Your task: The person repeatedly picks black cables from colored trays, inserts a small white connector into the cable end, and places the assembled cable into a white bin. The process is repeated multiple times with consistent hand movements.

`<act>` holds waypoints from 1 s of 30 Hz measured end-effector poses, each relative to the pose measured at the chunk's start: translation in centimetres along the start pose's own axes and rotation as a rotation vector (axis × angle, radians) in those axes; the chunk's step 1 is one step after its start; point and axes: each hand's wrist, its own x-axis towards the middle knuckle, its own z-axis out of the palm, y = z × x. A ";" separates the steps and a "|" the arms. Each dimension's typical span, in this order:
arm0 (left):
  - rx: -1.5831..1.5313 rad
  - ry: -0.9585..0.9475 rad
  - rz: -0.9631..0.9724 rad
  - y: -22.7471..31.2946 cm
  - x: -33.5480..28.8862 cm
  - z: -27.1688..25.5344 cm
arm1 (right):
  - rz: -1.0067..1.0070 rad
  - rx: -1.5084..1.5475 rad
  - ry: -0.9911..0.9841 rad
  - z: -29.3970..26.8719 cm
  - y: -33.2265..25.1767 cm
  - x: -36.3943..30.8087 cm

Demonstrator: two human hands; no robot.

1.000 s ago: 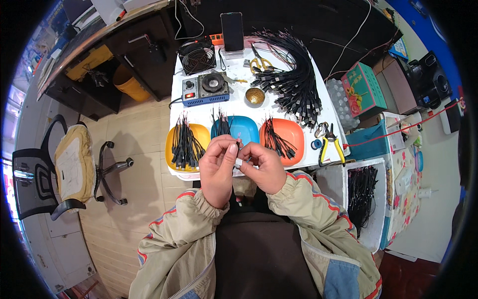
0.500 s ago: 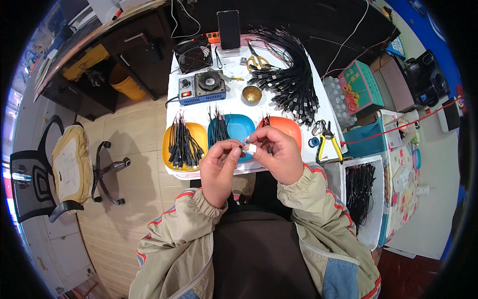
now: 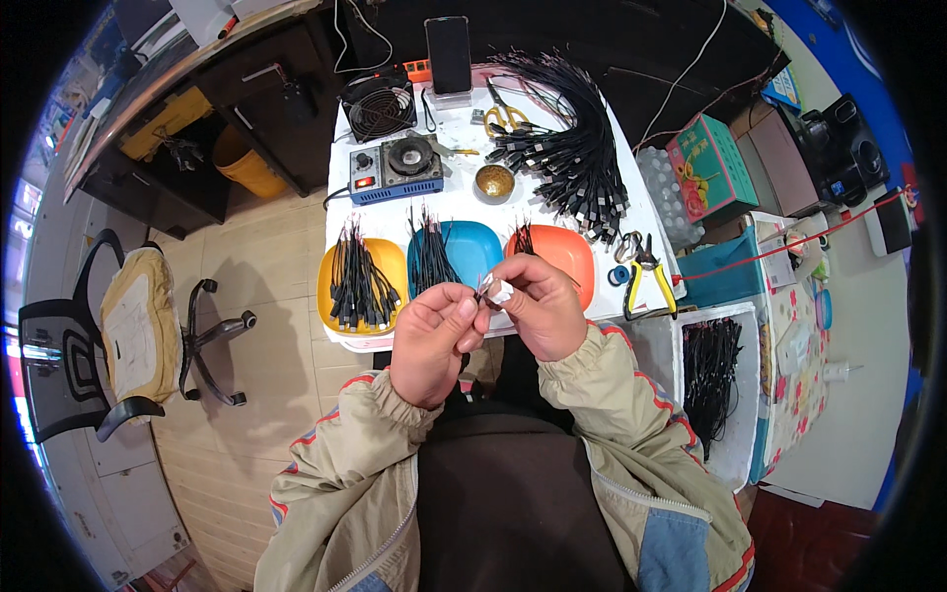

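My left hand (image 3: 432,340) and my right hand (image 3: 548,314) meet in front of the blue tray, both closed in a pinch. Between their fingertips is a small dark piece with thin wires (image 3: 482,288), mostly covered by the fingers. Something white (image 3: 501,293) sits at my right thumb tip; whether it is a wrap or a held scrap I cannot make out. Just beyond my hands are a yellow tray (image 3: 325,306) and a blue tray (image 3: 481,245), each with short black cables (image 3: 361,286). An orange tray (image 3: 572,259) holds a few more, partly behind my right hand.
Farther back are a blue solder pot unit (image 3: 397,170), a fan (image 3: 380,111), a phone (image 3: 449,54), a small brass-coloured bowl (image 3: 494,184), scissors (image 3: 505,114) and a large cable bundle (image 3: 572,148). Yellow-handled pliers (image 3: 648,281) lie right, above a white foam box (image 3: 752,395) of black cables.
My fingertips have shifted around the small piece, and my left fingers are curled in more. The white bit at my right thumb has turned. The whole view has moved slightly.
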 end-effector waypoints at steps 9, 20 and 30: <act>0.051 -0.068 -0.115 0.9 -0.3 -0.3 | 0.042 -0.137 -0.081 -0.3 -1.6 -0.2; 0.411 -0.035 0.077 -0.2 0.0 -0.1 | 0.121 0.139 -0.037 -0.9 -0.6 -0.8; 0.738 -0.090 0.148 -1.2 1.0 -0.9 | 0.394 0.823 -0.147 -3.1 3.0 -1.2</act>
